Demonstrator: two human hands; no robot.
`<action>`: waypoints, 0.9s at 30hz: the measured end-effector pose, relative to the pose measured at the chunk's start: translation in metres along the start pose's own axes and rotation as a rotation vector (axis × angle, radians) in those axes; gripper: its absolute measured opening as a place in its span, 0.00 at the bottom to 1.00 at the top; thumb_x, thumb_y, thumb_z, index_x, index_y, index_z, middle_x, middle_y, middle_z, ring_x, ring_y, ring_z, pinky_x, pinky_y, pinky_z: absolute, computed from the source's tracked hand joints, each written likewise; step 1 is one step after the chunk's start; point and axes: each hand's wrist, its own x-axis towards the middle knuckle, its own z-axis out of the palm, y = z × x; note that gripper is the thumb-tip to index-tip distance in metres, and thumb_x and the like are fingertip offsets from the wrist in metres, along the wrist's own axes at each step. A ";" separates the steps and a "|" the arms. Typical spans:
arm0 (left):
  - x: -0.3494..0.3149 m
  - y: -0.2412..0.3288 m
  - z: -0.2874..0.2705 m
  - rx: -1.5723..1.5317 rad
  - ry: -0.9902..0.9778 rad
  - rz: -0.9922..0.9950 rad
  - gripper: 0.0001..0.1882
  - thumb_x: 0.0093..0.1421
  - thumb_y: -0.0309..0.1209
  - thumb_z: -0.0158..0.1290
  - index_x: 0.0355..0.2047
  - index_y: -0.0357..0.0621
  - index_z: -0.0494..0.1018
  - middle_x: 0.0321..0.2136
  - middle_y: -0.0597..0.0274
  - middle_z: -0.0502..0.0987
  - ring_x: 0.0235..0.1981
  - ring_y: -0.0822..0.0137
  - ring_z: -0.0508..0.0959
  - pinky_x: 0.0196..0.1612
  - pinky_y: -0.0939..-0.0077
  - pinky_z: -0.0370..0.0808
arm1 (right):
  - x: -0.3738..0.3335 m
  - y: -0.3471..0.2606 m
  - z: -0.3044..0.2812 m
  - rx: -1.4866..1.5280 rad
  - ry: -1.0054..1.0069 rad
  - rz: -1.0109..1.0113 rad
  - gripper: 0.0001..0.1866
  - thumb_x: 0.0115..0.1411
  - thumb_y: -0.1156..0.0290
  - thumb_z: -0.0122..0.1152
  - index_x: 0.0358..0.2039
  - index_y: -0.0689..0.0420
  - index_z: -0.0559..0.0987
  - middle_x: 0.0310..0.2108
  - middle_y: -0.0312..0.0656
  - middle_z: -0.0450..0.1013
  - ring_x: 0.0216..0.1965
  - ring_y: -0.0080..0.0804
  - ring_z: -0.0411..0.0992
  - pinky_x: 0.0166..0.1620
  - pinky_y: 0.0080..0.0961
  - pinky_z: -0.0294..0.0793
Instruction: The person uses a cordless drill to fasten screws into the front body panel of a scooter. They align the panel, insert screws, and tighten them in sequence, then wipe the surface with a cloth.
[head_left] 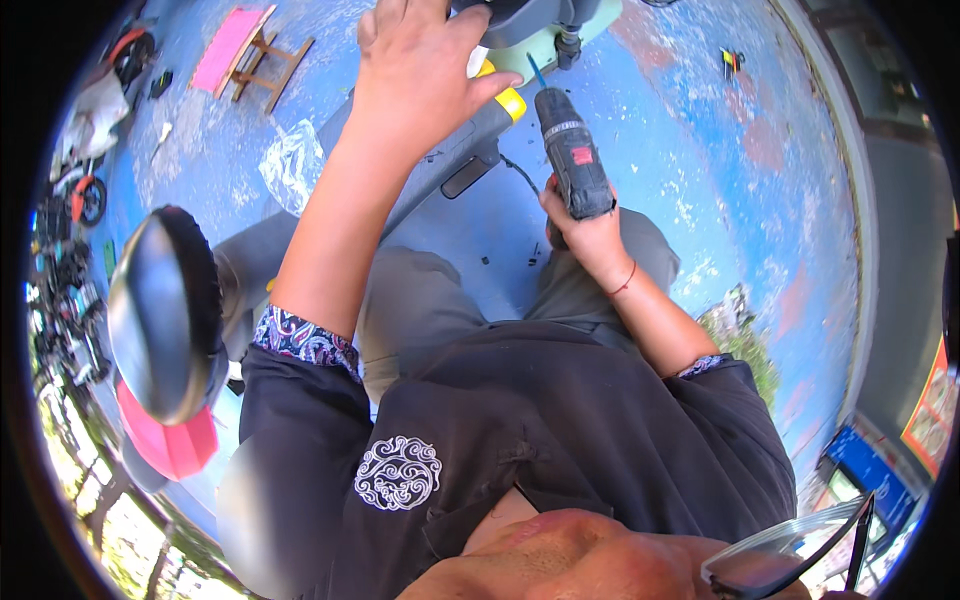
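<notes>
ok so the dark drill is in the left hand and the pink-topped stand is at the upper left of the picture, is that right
Not quite: the head view shows the dark drill in the right hand, not the left hand. The pink-topped stand is at the upper left, as you say.

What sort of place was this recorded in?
Probably an open-air vehicle workshop: the right hand holds a drill, the blue floor is worn, and what look like motorbikes line the left edge.
</notes>
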 end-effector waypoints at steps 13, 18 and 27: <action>0.060 -0.006 0.012 -0.095 0.038 0.372 0.22 0.59 0.49 0.63 0.30 0.40 0.82 0.28 0.49 0.81 0.34 0.42 0.80 0.42 0.48 0.76 | 0.003 -0.035 0.020 -0.426 0.375 -0.357 0.19 0.55 0.65 0.78 0.43 0.60 0.83 0.38 0.50 0.82 0.38 0.48 0.82 0.44 0.35 0.80; 0.086 -0.037 0.022 -0.084 -0.446 0.148 0.30 0.63 0.54 0.60 0.50 0.38 0.77 0.39 0.46 0.80 0.40 0.44 0.81 0.45 0.55 0.77 | 0.018 -0.009 0.038 -0.336 0.571 -0.418 0.17 0.54 0.66 0.77 0.41 0.58 0.83 0.33 0.50 0.81 0.36 0.53 0.80 0.41 0.37 0.81; 0.096 -0.068 0.043 -0.026 -0.608 0.239 0.37 0.66 0.59 0.56 0.61 0.39 0.74 0.53 0.44 0.81 0.55 0.52 0.80 0.60 0.64 0.73 | 0.043 0.022 0.078 -0.447 0.758 -0.522 0.26 0.46 0.71 0.74 0.48 0.55 0.77 0.36 0.44 0.78 0.37 0.49 0.79 0.38 0.40 0.80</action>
